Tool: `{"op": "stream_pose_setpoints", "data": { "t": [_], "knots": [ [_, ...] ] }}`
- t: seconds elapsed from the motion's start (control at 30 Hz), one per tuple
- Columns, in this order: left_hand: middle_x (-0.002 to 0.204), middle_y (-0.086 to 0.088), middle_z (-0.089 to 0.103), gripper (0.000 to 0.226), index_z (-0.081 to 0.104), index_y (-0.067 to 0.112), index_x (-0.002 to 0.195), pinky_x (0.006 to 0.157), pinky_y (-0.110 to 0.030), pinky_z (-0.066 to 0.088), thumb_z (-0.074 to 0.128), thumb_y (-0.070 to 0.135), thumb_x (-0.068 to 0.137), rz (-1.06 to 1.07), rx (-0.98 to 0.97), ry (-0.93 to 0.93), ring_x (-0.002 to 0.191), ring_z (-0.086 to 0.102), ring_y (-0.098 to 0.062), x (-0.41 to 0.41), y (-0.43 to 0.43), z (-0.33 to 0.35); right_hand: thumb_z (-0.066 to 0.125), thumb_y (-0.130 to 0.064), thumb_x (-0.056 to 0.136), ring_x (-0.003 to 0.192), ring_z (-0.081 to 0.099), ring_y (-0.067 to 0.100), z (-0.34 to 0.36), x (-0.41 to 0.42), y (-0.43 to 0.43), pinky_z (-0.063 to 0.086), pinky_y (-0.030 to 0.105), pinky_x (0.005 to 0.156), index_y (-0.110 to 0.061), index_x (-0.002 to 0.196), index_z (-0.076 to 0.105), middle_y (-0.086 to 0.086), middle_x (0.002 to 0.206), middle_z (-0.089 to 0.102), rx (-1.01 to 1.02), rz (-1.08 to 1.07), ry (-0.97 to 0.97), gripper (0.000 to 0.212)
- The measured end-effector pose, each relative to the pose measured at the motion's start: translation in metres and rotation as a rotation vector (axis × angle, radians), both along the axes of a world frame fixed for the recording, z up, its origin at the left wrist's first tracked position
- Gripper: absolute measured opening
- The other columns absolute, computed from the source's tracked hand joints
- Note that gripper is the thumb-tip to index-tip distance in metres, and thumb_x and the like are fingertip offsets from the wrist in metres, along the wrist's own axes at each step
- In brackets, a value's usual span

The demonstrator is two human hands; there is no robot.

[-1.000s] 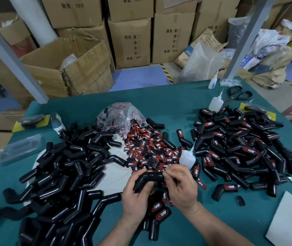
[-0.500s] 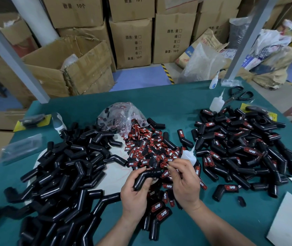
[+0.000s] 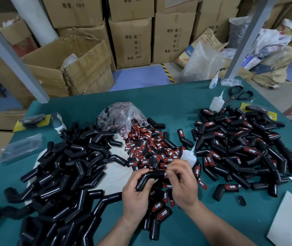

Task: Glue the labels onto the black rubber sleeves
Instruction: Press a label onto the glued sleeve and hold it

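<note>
My left hand (image 3: 136, 194) grips a bent black rubber sleeve (image 3: 148, 179) just above the green table. My right hand (image 3: 183, 181) holds a small white glue bottle (image 3: 188, 157), nozzle pointing up and right, while its fingertips pinch something small at the sleeve's right end; I cannot tell what it is. A heap of red-and-black labels (image 3: 152, 150) lies just beyond my hands. Unlabelled sleeves (image 3: 67, 167) are piled on the left. Labelled sleeves (image 3: 244, 146) are piled on the right.
A clear bag of labels (image 3: 122, 116) sits behind the label heap. Two more glue bottles (image 3: 216, 102) and black scissors (image 3: 239, 95) lie at the table's back right. A white sheet (image 3: 290, 222) covers the front right corner. Cardboard boxes (image 3: 131, 41) stand beyond the table.
Both hands shifted slightly to the left with the sleeve and bottle. The right fingertips stay at the sleeve's right end.
</note>
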State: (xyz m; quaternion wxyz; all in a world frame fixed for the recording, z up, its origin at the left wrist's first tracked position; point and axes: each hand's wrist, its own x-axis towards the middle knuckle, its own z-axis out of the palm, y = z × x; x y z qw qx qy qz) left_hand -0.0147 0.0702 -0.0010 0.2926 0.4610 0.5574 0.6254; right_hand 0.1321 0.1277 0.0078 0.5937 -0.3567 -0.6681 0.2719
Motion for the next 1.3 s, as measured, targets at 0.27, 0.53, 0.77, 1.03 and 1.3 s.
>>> {"op": "stream_pose_setpoints", "data": {
  "t": [0.27,0.53,0.77,1.03,1.3],
  "knots": [
    [0.121,0.017,0.073,0.038,0.067,0.058,0.121,0.097,-0.021,0.053,0.073,0.047,0.085,0.003,-0.062,-0.014,0.115,0.069,-0.007,0.0008,0.0019,-0.0047,0.057,-0.028,0.102,0.103,0.061,0.02,-0.001,-0.0013,-0.0024,0.049,0.028,0.09,-0.017,0.101,0.066,-0.003,0.112,0.057,-0.039,0.074,-0.034,0.013],
    [0.117,0.016,0.075,0.046,0.068,0.059,0.118,0.093,-0.016,0.052,0.077,0.029,0.084,-0.001,-0.098,-0.04,0.112,0.07,-0.008,0.0013,0.0019,-0.0066,0.06,-0.023,0.099,0.11,0.059,0.021,-0.0023,-0.0013,-0.0013,0.047,0.028,0.096,-0.017,0.102,0.066,-0.002,0.116,0.055,-0.071,0.138,-0.103,0.009],
    [0.115,0.021,0.074,0.051,0.068,0.062,0.115,0.092,-0.01,0.049,0.076,0.024,0.083,0.01,-0.102,-0.017,0.109,0.069,-0.001,0.0029,0.003,-0.0047,0.06,-0.024,0.099,0.11,0.058,0.015,-0.0021,-0.0023,-0.0004,0.045,0.023,0.096,-0.017,0.103,0.066,-0.003,0.116,0.055,-0.045,0.135,-0.13,0.01],
    [0.116,0.021,0.073,0.052,0.067,0.062,0.116,0.093,-0.01,0.048,0.076,0.023,0.082,0.012,-0.097,0.005,0.11,0.069,-0.001,0.0031,0.0028,-0.0045,0.058,-0.028,0.1,0.11,0.057,0.012,0.0001,-0.0038,0.0003,0.045,0.02,0.096,-0.018,0.104,0.065,-0.007,0.116,0.053,-0.041,0.127,-0.145,0.012],
    [0.115,0.022,0.073,0.053,0.067,0.062,0.116,0.093,-0.011,0.049,0.077,0.022,0.082,0.015,-0.083,0.011,0.11,0.069,0.0,0.0032,0.0028,-0.0059,0.063,-0.016,0.093,0.11,0.058,0.01,-0.0009,-0.0036,-0.0001,0.045,0.019,0.096,-0.02,0.103,0.065,-0.008,0.116,0.053,-0.018,0.118,-0.169,0.011]
  ]
}}
